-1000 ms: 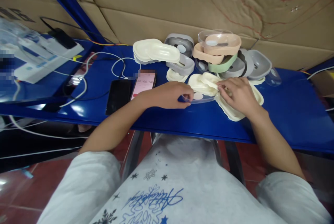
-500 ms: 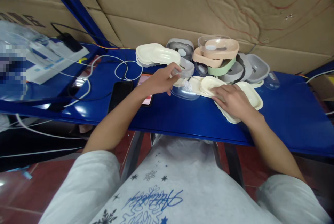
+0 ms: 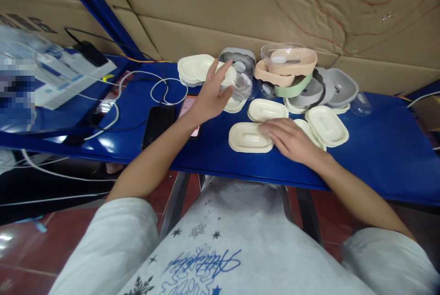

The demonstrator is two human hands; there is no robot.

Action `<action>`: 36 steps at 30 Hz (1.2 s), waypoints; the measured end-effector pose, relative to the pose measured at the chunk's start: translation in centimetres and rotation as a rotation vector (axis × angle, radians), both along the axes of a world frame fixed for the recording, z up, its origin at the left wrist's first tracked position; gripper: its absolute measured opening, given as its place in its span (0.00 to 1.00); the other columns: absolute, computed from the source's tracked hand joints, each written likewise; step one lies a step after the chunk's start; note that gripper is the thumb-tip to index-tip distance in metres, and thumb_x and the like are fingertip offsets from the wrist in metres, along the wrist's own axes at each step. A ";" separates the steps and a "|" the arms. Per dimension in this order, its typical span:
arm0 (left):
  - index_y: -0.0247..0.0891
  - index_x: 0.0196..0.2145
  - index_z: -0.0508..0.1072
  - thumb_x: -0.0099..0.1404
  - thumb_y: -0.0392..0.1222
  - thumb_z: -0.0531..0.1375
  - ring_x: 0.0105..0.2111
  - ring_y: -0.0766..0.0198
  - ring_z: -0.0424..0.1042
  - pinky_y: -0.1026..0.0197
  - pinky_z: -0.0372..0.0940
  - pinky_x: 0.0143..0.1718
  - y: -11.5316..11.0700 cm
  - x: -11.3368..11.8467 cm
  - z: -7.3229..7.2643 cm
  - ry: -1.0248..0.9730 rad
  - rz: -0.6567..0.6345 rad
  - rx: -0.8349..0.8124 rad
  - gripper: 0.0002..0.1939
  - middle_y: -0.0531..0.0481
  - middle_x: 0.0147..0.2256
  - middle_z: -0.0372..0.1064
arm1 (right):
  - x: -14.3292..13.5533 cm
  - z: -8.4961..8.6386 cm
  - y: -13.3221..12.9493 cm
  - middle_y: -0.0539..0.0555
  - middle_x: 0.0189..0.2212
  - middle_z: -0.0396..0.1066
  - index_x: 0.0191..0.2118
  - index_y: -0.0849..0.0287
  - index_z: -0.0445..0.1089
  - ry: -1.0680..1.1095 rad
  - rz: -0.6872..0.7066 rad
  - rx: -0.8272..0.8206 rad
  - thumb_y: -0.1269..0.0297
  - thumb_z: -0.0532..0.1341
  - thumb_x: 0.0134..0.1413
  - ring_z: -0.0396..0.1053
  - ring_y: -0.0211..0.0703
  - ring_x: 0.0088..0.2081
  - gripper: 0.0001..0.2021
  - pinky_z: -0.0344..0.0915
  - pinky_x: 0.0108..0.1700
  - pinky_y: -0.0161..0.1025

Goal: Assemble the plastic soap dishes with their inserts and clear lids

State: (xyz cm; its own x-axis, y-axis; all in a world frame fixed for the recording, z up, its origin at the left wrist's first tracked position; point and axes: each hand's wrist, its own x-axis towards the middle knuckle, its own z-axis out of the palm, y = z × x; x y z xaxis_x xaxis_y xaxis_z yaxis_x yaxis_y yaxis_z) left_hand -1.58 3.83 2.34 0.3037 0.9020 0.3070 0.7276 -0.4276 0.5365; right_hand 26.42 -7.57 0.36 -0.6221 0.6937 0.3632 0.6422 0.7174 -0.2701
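Observation:
My left hand is open with its fingers spread, over the right part of a cream dish stack. Just right of its fingertips, a clear lid with a white round sticker lies on the pile. My right hand has its fingers closed over the right end of a shallow cream oval dish, near the table's front. Behind that dish sits another cream dish. To the right of my right hand, a cream dish overlaps another one partly hidden by the hand.
Behind lie peach trays, a green tray, grey trays and clear lids, against cardboard. Two phones, one black, lie left on the blue table. White cables and a white box are farther left.
The clear lid has shifted from the front to the back pile, and my left hand has risen with fingers spreading. My right hand has moved left and nearer with a cream dish.

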 end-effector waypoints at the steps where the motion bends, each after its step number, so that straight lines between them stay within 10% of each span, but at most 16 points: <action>1: 0.44 0.75 0.54 0.81 0.58 0.47 0.74 0.45 0.56 0.41 0.67 0.64 -0.3 0.0 0.0 0.022 -0.025 0.086 0.31 0.38 0.74 0.51 | 0.6 0.1 0.3 0.58 0.60 0.77 0.64 0.51 0.73 -0.012 -0.057 0.017 0.63 0.50 0.77 0.73 0.55 0.61 0.20 0.69 0.62 0.57; 10: 0.39 0.54 0.77 0.77 0.53 0.60 0.46 0.52 0.76 0.53 0.66 0.49 -5.8 2.7 -1.2 0.514 -0.859 0.172 0.17 0.42 0.50 0.74 | 3.7 -1.4 2.5 0.62 0.59 0.77 0.60 0.58 0.76 -0.210 -0.228 0.009 0.56 0.57 0.75 0.74 0.61 0.59 0.18 0.64 0.59 0.57; 28: 0.38 0.57 0.73 0.70 0.55 0.70 0.54 0.46 0.71 0.51 0.61 0.55 -6.0 3.0 -1.1 0.489 -0.850 0.336 0.25 0.38 0.55 0.70 | 3.1 -0.3 2.2 0.57 0.54 0.80 0.56 0.52 0.78 -0.065 -0.167 0.057 0.59 0.57 0.76 0.75 0.55 0.56 0.14 0.63 0.59 0.55; 36: 0.41 0.55 0.73 0.68 0.47 0.70 0.51 0.52 0.74 0.55 0.63 0.53 -5.6 2.1 -0.8 0.357 -0.943 -0.071 0.20 0.45 0.53 0.72 | 3.3 0.2 2.1 0.55 0.42 0.83 0.52 0.55 0.77 0.054 -0.325 0.208 0.60 0.57 0.75 0.79 0.48 0.41 0.13 0.69 0.46 0.45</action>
